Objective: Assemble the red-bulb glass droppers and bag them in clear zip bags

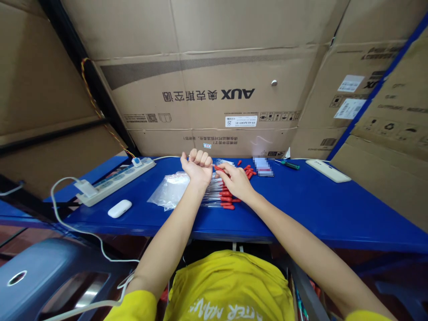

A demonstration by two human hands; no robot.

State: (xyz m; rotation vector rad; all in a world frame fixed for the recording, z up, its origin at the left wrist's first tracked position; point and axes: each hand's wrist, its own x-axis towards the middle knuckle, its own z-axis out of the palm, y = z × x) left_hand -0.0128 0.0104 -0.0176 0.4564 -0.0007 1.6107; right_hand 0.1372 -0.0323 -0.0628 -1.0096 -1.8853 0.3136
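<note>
My right hand (236, 180) pinches the red rubber bulb (219, 169) of a dropper between thumb and fingers. Right beside it my left hand (198, 167) is closed, palm turned up and fingers curled, at the other end of that dropper; its glass tube is mostly hidden by the fingers. Under and between the hands lies a row of finished-looking droppers (226, 199), clear thin tubes with red bulbs pointing right. Loose red bulbs (249, 170) lie beyond my right hand, and bare glass tubes (223, 162) lie behind the hands. Clear plastic bags (172, 189) spread out left of the droppers.
On the blue table (301, 209) stand a power strip (117, 182) with plugged-in cables and a white earbud case (119, 208) at left. A blurred card (263, 166), a green-handled screwdriver (290, 165) and a white power bank (327, 171) lie at right. Cardboard (200, 71) walls the back.
</note>
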